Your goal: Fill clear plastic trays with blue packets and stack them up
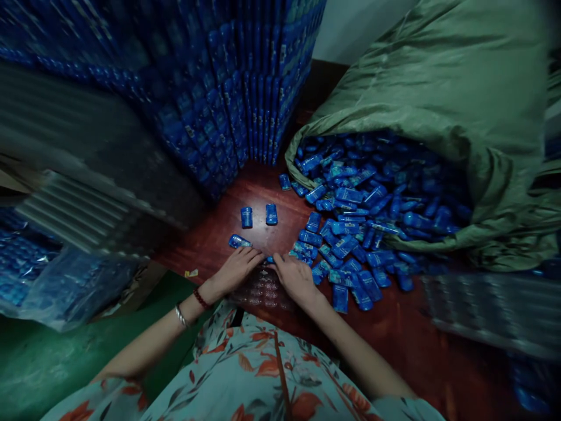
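Side by side, both of my hands are over a clear plastic blister tray [265, 290] at the table edge close to my body. My left hand [240, 266] lies with its fingers stretched out over the tray's far edge, nothing visible in them. The fingers of my right hand [295, 279] are bent around a small blue pack [270, 259], mostly hidden between the hands. Just beyond my left fingers lies another blue pack [239, 241]. Farther out on the table are two more, a left pack [246, 217] and a right pack [272, 214].
A green cloth sack [421, 76] lies open at the right, spilling many blue packs [350, 245] onto the reddish table [205, 234]. Tall stacks of filled trays [263, 99] rise behind. Grey ridged trays [83, 216] stand at left, others [495, 310] at right.
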Tool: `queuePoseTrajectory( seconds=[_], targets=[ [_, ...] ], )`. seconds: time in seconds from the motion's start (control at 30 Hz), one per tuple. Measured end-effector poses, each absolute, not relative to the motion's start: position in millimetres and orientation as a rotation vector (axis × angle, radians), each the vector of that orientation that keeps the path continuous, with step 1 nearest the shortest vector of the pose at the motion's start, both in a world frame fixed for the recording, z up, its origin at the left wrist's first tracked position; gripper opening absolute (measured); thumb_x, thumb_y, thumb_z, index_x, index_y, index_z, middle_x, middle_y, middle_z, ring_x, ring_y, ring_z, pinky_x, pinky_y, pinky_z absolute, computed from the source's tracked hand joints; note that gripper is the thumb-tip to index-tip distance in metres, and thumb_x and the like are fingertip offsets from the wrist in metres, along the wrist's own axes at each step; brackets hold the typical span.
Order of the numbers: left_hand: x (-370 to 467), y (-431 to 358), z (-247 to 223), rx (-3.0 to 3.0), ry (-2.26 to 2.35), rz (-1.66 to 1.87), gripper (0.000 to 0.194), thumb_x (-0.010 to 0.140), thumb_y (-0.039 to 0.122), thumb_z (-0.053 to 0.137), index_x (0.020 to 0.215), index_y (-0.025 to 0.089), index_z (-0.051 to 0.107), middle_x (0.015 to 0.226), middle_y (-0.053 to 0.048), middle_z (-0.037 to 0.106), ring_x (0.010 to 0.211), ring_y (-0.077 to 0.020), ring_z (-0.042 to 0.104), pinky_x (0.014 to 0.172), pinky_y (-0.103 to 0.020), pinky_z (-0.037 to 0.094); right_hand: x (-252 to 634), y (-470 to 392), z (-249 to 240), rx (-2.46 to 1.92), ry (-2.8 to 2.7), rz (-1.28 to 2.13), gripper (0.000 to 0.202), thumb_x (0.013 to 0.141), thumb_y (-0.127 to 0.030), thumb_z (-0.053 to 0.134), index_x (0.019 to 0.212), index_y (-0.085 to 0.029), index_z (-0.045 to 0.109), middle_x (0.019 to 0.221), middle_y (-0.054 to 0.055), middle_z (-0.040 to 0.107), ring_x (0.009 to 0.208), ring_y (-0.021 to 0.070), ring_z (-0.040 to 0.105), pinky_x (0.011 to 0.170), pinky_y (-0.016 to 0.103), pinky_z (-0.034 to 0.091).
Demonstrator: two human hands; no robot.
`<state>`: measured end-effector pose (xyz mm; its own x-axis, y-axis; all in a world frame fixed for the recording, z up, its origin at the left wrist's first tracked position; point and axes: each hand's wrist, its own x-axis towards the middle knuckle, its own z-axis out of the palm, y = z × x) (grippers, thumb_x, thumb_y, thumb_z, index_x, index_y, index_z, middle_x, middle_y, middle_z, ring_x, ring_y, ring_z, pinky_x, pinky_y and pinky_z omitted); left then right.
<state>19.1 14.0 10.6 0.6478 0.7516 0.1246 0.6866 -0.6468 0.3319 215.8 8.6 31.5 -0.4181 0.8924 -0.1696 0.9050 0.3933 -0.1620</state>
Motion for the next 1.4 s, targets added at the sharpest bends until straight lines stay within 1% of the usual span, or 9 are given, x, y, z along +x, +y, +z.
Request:
queuePoseTrajectory(
  seconds=[0.13,0.27,0.43,0.6,0.8,0.9,1.07,1.23,1.4],
  targets=[
    [-3,38,5,2.186,1.654,0.701,0.034,0.088,0.035,0.050,0.117,0.016,0.049,0.108,-0.010,0.058,0.098,-0.0223,0.053,0.087,-0.036,0.042,226,45,34,1.968,2.579,-0.595,0.036,0.096,-0.041,0.027,0.110,-0.024,0.056,0.105,0.005,0.066,0.095,0.0168,0.061,0.077,0.025,0.042],
    [-9,58,-9,1.897,1.949,0.558,0.050,0.075,0.051,0.064,0.104,0.012,0.054,0.098,-0.011,0.055,0.090,-0.0246,0.053,0.079,-0.036,0.045,207,102,24,2.240,2.310,-0.601,0.052,0.092,-0.056,0.027,0.118,-0.017,0.050,0.109,0.014,0.064,0.100,0.0247,0.060,0.080,0.033,0.043],
    [-5,64,-24,1.926,1.837,0.529,0.031,0.077,0.041,0.064,0.088,0.013,0.056,0.087,-0.007,0.052,0.082,-0.0215,0.051,0.075,-0.034,0.044,175,140,12,2.201,2.304,-0.666,0.042,0.085,-0.036,0.054,0.119,-0.011,0.047,0.120,0.019,0.056,0.106,0.0273,0.057,0.082,0.034,0.044],
    [-28,40,-25,1.890,1.744,0.649,0.016,0.082,0.030,0.058,0.085,0.016,0.054,0.086,-0.004,0.051,0.081,-0.0191,0.050,0.076,-0.034,0.045,212,105,19,2.236,2.461,-0.823,0.025,0.092,-0.025,0.036,0.109,-0.014,0.050,0.108,0.013,0.061,0.102,0.0221,0.058,0.085,0.033,0.043],
    [-37,-18,6,1.870,1.622,0.876,0.013,0.089,0.026,0.049,0.098,0.020,0.055,0.095,-0.005,0.054,0.088,-0.0176,0.054,0.079,-0.031,0.047,286,10,40,2.068,2.431,-1.767,0.027,0.087,-0.038,0.049,0.108,-0.022,0.049,0.084,0.000,0.064,0.068,0.0157,0.062,0.069,0.029,0.049],
    [-16,-37,20,1.918,1.476,0.796,0.019,0.091,0.024,0.046,0.107,0.020,0.054,0.097,-0.006,0.058,0.090,-0.0176,0.057,0.080,-0.031,0.048,283,-15,39,2.023,2.490,-1.572,0.021,0.084,-0.037,0.055,0.099,-0.022,0.056,0.082,0.001,0.065,0.074,0.0171,0.062,0.070,0.029,0.049],
    [14,-40,12,2.059,1.477,0.817,0.029,0.092,0.017,0.039,0.120,0.021,0.046,0.102,-0.007,0.059,0.096,-0.0183,0.057,0.084,-0.034,0.049,248,-20,19,1.931,2.790,-1.057,0.030,0.092,-0.021,0.038,0.119,-0.019,0.050,0.111,0.009,0.061,0.104,0.0189,0.057,0.091,0.035,0.046],
    [11,-27,8,2.295,1.315,0.802,0.035,0.091,0.011,0.039,0.124,0.019,0.046,0.112,-0.011,0.058,0.104,-0.0200,0.053,0.088,-0.037,0.048,240,-21,16,1.660,2.877,-0.465,0.034,0.089,-0.007,0.036,0.116,-0.016,0.054,0.108,0.011,0.060,0.104,0.0199,0.056,0.089,0.032,0.047],
    [6,-12,10,2.413,1.206,0.797,0.037,0.091,0.010,0.038,0.127,0.019,0.045,0.114,-0.013,0.058,0.104,-0.0201,0.052,0.087,-0.039,0.048,231,-17,35,1.552,2.710,-0.298,0.033,0.087,-0.006,0.039,0.115,-0.017,0.054,0.103,0.010,0.060,0.097,0.0200,0.056,0.087,0.031,0.045]
  ],
)
